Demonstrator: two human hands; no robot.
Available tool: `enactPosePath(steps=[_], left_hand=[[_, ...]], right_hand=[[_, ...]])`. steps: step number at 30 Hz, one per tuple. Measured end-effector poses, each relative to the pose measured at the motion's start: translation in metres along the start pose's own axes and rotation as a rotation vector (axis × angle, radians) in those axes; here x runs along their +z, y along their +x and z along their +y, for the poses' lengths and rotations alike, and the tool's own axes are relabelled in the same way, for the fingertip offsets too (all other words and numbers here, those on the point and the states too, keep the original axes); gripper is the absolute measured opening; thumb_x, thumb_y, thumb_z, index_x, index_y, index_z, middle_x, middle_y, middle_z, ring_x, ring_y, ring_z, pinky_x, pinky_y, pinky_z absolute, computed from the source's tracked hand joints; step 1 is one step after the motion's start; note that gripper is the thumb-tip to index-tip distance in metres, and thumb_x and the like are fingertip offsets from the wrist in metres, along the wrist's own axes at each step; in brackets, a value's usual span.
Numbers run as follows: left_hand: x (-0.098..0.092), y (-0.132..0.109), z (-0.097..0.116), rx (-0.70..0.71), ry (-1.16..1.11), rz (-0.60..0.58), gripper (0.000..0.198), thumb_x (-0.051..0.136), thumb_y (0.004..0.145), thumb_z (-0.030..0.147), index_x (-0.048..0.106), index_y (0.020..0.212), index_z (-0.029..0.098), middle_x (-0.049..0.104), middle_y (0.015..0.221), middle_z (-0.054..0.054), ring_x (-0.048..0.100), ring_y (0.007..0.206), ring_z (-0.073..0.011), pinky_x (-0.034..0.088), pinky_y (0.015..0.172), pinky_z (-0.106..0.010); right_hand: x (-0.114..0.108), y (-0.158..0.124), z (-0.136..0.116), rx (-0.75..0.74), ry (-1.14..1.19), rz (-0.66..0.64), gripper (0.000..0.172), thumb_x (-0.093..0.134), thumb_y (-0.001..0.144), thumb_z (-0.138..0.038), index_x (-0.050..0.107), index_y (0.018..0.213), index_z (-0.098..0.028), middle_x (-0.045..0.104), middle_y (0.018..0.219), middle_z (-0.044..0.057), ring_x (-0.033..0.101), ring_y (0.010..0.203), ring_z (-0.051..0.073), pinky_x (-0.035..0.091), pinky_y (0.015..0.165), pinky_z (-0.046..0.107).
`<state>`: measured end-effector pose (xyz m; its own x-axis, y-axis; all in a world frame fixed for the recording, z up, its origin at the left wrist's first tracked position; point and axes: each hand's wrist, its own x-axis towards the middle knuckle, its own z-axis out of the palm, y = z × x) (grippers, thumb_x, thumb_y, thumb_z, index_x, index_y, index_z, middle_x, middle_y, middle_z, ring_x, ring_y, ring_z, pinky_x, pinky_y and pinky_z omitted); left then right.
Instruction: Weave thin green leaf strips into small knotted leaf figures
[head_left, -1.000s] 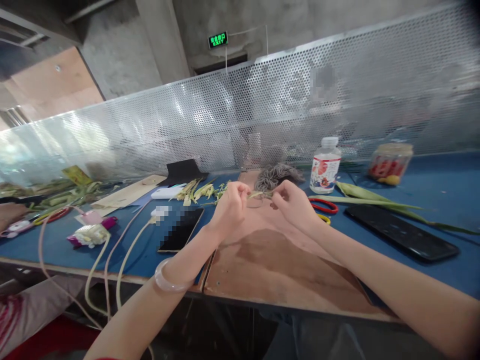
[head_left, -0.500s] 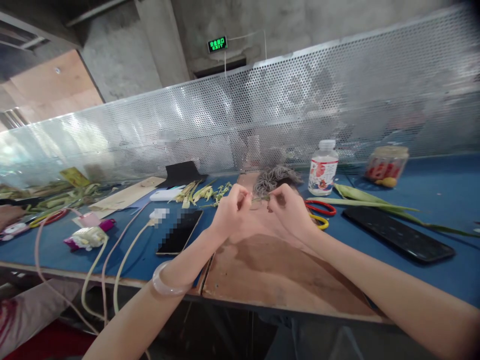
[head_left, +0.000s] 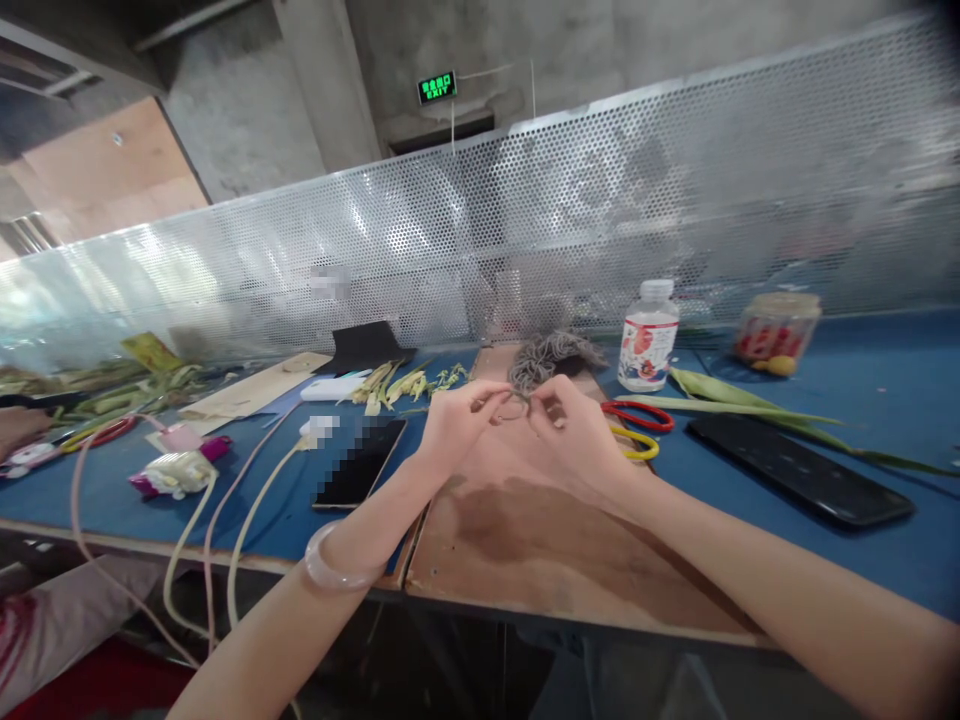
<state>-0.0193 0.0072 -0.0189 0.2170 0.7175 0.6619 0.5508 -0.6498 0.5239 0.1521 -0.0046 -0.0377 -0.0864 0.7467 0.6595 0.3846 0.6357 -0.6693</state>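
Observation:
Over the wooden board (head_left: 487,565), my left hand (head_left: 456,428) pinches a thin greenish strand (head_left: 517,398) between thumb and fingertips. My right hand (head_left: 576,432) pinches the same strand from the other side, its fingertips close to the left ones. The strand looks like a narrow piece of plant leaf and curves in a small loop; its exact kind is too small to tell. Just beyond the fingers lies a bundle of grey cord (head_left: 551,360). Beside my right hand are scissors with red and yellow handles (head_left: 637,406), partly hidden by the hand.
A clear bottle (head_left: 648,345), a lidded jar (head_left: 777,330), green leaves (head_left: 739,395) and a black phone (head_left: 795,470) lie to the right. Left are another phone (head_left: 364,465), dried leaf pieces (head_left: 405,388) and cables (head_left: 240,520). A co-worker's hand (head_left: 19,430) shows far left.
My hands have come closer together, the left shifting slightly right. The strand between them now bends into a loop.

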Motion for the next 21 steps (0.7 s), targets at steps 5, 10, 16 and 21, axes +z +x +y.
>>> enactPosePath(steps=[5,10,16,21], left_hand=[[-0.001,0.001,-0.001,0.036,0.014,0.030,0.018,0.056,0.083,0.031,0.067,0.093,0.022,0.072,0.091,-0.002,0.069,0.075,-0.0142,0.056,0.062,-0.022],[0.000,0.001,-0.002,0.050,-0.014,0.025,0.017,0.054,0.085,0.031,0.066,0.094,0.022,0.071,0.091,-0.001,0.069,0.072,-0.0131,0.055,0.064,-0.021],[0.000,0.001,-0.003,0.079,0.010,-0.021,0.015,0.053,0.085,0.028,0.065,0.093,0.021,0.071,0.091,-0.001,0.069,0.073,-0.0127,0.054,0.064,-0.021],[0.000,0.001,-0.005,0.098,0.047,-0.060,0.016,0.054,0.085,0.028,0.065,0.093,0.020,0.071,0.083,-0.002,0.068,0.070,-0.0128,0.053,0.061,-0.020]], right_hand=[[0.001,-0.001,-0.005,0.089,0.160,-0.064,0.010,0.046,0.081,-0.028,0.045,0.077,-0.019,0.055,0.066,-0.001,0.052,0.056,0.011,0.044,0.054,0.025],[0.003,0.002,0.003,0.162,0.344,-0.071,0.012,0.044,0.084,-0.030,0.048,0.081,-0.019,0.054,0.068,-0.001,0.054,0.060,0.012,0.046,0.048,0.022],[0.000,0.006,0.006,0.158,0.339,-0.133,0.024,0.047,0.084,-0.039,0.055,0.093,-0.018,0.059,0.086,0.003,0.056,0.067,0.013,0.048,0.049,0.023],[-0.004,0.007,0.007,-0.016,0.079,-0.156,0.022,0.049,0.084,-0.033,0.061,0.093,-0.017,0.064,0.081,0.003,0.055,0.066,0.012,0.045,0.058,0.025]])
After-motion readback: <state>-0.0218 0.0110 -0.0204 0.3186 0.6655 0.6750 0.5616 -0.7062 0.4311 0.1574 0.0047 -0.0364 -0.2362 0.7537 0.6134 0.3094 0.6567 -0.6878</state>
